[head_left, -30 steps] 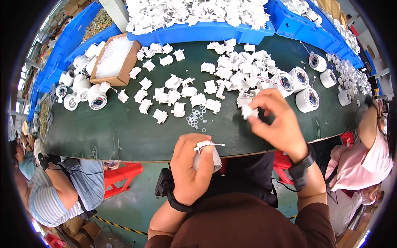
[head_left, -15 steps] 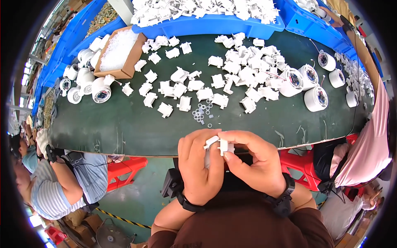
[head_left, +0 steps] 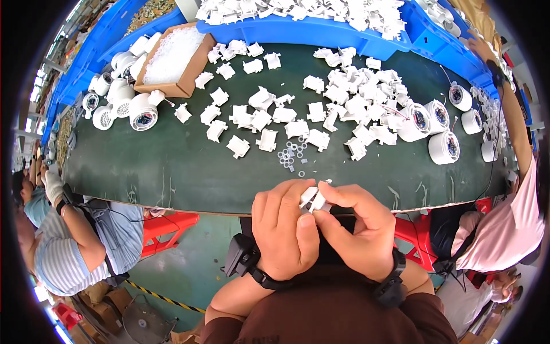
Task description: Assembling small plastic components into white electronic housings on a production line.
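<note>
Both hands meet just over the near table edge, around small white plastic parts (head_left: 313,198). My left hand (head_left: 285,232) has its fingers wrapped round the left side of them, with the thumb bent in front. My right hand (head_left: 362,229) pinches the right side between thumb and index finger. A dark gap shows in the middle; whether the parts are joined cannot be made out. Beyond my fingertips lie a few small translucent rings (head_left: 291,153) and tiny grey squares. Farther off, many loose white plastic brackets (head_left: 355,94) are spread over the green table (head_left: 212,172).
White camera housings (head_left: 444,147) stand at right, more (head_left: 142,113) at left. A cardboard box (head_left: 186,83) of clear small pieces is at far left. A blue bin (head_left: 309,35) of white parts lines the back. Co-workers sit both sides; one person's arm (head_left: 513,114) reaches in at right.
The white parts in my hands have been turned and sit closer together, tilted now. My left thumb has shifted. The whole view has swung slightly, moving the table items rightward.
</note>
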Available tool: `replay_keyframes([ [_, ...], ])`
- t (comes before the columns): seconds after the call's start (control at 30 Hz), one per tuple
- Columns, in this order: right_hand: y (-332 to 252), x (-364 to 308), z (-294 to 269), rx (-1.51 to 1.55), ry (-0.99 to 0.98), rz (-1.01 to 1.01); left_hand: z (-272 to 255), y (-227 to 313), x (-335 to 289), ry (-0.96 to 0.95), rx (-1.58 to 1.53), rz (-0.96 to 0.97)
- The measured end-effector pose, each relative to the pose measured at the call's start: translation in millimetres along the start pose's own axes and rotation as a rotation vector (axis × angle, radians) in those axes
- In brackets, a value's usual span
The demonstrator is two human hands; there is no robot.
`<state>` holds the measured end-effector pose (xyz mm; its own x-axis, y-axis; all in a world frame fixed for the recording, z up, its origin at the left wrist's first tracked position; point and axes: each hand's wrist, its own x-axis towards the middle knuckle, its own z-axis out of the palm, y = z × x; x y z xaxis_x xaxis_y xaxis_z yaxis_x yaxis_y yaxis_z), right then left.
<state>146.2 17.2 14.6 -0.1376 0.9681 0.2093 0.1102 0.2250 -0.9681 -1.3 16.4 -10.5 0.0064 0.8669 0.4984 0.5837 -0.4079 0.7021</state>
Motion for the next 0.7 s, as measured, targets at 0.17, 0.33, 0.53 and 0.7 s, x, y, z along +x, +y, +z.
replay_keyframes([
  [0.17, -0.4, 5.5, -1.7, 0.040, -0.040, 0.043, -1.4, -3.6, -0.4, -0.024, -0.026, -0.016],
  [0.33, -1.5, 5.3, 6.7, -0.110, 0.012, -0.118, 0.8, 0.4, 2.4, -0.007, -0.029, -0.028],
  [0.53, 8.2, 8.4, 7.7, -0.077, 0.005, -0.139, -5.7, -4.5, 4.7, -0.009, -0.075, 0.025],
  [0.7, 3.2, 14.7, 6.4, 0.184, 0.025, 0.119, -16.0, -8.7, 2.5, -0.051, -0.262, -0.098],
])
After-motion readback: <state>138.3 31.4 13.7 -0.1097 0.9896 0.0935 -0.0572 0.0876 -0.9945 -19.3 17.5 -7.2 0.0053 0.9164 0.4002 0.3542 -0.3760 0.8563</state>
